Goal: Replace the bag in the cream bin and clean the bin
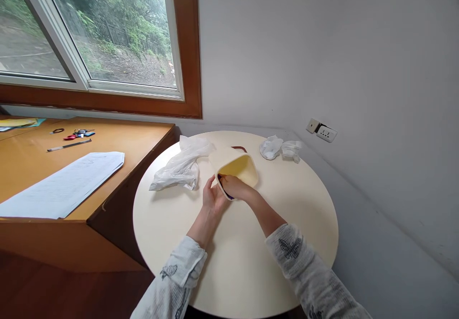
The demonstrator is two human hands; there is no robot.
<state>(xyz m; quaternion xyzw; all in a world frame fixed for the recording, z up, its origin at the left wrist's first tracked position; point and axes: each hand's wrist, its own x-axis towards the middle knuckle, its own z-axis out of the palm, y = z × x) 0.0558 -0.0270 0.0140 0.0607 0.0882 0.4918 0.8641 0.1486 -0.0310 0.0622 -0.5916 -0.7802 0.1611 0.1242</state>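
A cream container [241, 168] lay tipped on the round tabletop [233, 271], just inside its 12 o'clock edge, its mouth turned towards 5 o'clock. The matte, smooth-looking body had softly rounded corners, a thick pale rim and a yellower interior; a reddish-brown loop [239, 148] curved out at its 1 o'clock side. A dark blue strip [228, 195] showed inside the lower rim, too small to identify.

Of the two hands, the left hand [214, 197] cupped the container at its 7 o'clock side, thumb up against the rim. The right hand [234, 187] reached in through the mouth, fingers hidden, so whether it gripped anything could not be told. Both sleeves were of pale, crinkled cloth with dark butterfly motifs.

Towards 11 o'clock, a thin, translucent plastic bag [179, 168] sprawled in wrinkles beside the container. Towards 1 o'clock sat two crumpled whitish wads [271, 147], loosely bunched and close together.
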